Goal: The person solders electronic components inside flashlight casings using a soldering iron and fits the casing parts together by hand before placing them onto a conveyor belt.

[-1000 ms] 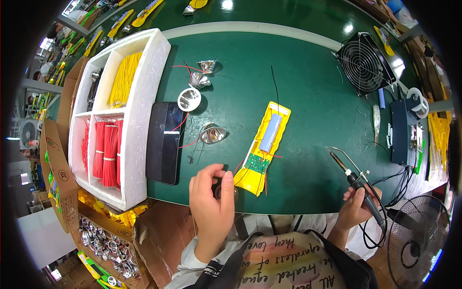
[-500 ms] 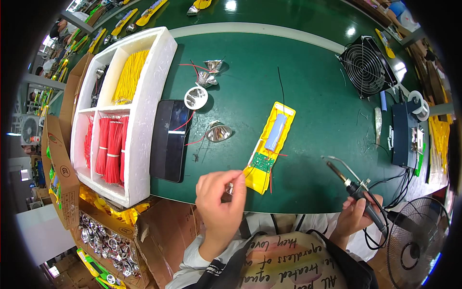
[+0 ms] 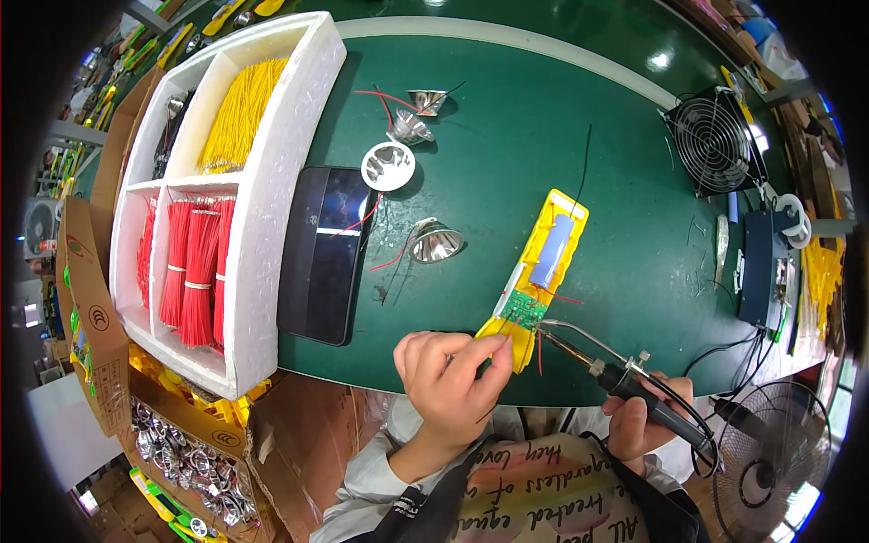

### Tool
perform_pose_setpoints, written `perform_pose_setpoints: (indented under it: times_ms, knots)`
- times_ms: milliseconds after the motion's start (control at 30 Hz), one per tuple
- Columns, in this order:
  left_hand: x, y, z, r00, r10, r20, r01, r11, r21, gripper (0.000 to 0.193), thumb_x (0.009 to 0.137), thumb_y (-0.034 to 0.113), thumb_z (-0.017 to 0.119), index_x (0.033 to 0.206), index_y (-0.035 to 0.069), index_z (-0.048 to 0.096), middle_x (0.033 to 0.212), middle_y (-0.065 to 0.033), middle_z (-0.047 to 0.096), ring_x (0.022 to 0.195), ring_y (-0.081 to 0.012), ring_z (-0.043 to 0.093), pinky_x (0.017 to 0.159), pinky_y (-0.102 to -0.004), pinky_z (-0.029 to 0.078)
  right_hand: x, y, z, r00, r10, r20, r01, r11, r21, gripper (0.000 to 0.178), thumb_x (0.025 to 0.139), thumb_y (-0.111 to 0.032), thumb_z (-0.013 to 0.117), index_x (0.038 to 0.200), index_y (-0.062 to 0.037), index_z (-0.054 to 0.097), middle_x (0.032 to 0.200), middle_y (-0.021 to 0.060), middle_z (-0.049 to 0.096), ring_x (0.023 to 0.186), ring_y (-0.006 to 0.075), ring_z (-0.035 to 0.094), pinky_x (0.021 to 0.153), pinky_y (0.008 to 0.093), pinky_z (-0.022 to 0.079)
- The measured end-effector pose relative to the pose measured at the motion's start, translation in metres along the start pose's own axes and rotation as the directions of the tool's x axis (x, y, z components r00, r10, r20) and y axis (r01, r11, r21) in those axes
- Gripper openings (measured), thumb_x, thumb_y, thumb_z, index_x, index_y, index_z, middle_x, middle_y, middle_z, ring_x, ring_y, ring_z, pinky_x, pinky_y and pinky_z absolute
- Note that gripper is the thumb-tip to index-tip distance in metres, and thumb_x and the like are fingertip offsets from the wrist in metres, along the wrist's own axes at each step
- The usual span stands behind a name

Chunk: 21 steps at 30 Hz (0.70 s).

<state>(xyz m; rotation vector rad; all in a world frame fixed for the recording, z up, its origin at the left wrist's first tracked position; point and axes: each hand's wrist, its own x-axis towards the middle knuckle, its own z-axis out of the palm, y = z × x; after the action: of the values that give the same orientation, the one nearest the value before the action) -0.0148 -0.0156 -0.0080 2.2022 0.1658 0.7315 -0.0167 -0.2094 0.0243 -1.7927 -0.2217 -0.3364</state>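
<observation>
Left hand (image 3: 450, 380) pinches the near end of the yellow housing (image 3: 536, 271), steadying it on the green surface (image 3: 507, 127). Right hand (image 3: 644, 418) closed around soldering iron (image 3: 625, 380), tip at the circuit board (image 3: 523, 309).

An electronics assembly workshop, seen at one soldering bench.

The green work mat (image 3: 507, 136) carries a soldering iron (image 3: 625, 376), a yellow casing with an open circuit board (image 3: 539, 267), and loose metal reflectors (image 3: 436, 242). A white foam tray (image 3: 272, 181) keeps bundles of red and yellow wires, and a small extraction fan (image 3: 715, 140) stands near a power unit (image 3: 765, 267).
</observation>
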Motion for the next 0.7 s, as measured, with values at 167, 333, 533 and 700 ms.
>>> perform_pose_setpoints:
  times_ms: [167,333,533,700]
  knots:
    - [-0.0036,-0.0028,0.0001,1.000,0.018,-0.002,-0.018,1.000,0.011,0.017,0.065,0.013,0.077,0.079,0.014,0.067,0.072,0.0033,0.051,0.069,-0.0162,0.050,0.074,-0.0347,0.038,0.0028,-0.0044,0.0030,0.997,0.070,0.025,-0.069,0.997,-0.029,0.032,0.085,-0.020,0.065,0.095,0.0005,0.043,0.058,0.0048,0.059,0.050,0.0144,0.060,0.055,0.0257,0.048]
    - [-0.0034,-0.0034,0.0006,1.000,0.023,-0.004,-0.023,1.000,0.012,0.018,0.065,0.012,0.077,0.079,0.015,0.067,0.071,0.0047,0.051,0.068,-0.0151,0.050,0.073,-0.0343,0.037,0.0055,-0.0072,0.0047,0.995,0.095,0.034,-0.093,0.994,-0.053,0.032,0.085,-0.019,0.065,0.095,0.0011,0.042,0.058,0.0049,0.059,0.050,0.0144,0.059,0.054,0.0253,0.048]
    - [-0.0037,-0.0040,0.0005,0.999,0.036,-0.001,-0.036,0.999,0.009,0.019,0.063,0.011,0.077,0.080,0.015,0.067,0.072,0.0059,0.053,0.067,-0.0138,0.050,0.072,-0.0330,0.035,0.0074,-0.0082,0.0064,0.995,0.097,0.023,-0.095,0.994,-0.060,0.031,0.085,-0.019,0.064,0.093,0.0025,0.044,0.057,0.0046,0.058,0.048,0.0130,0.058,0.051,0.0249,0.048]
    - [-0.0042,-0.0035,-0.0004,0.999,0.037,0.013,-0.037,0.999,0.011,0.021,0.061,0.010,0.077,0.080,0.015,0.067,0.072,0.0063,0.054,0.067,-0.0133,0.050,0.072,-0.0324,0.034,0.0070,-0.0088,0.0065,0.997,0.083,0.003,-0.082,0.994,-0.077,0.030,0.084,-0.019,0.064,0.092,0.0034,0.045,0.056,0.0043,0.058,0.047,0.0119,0.057,0.050,0.0248,0.048]
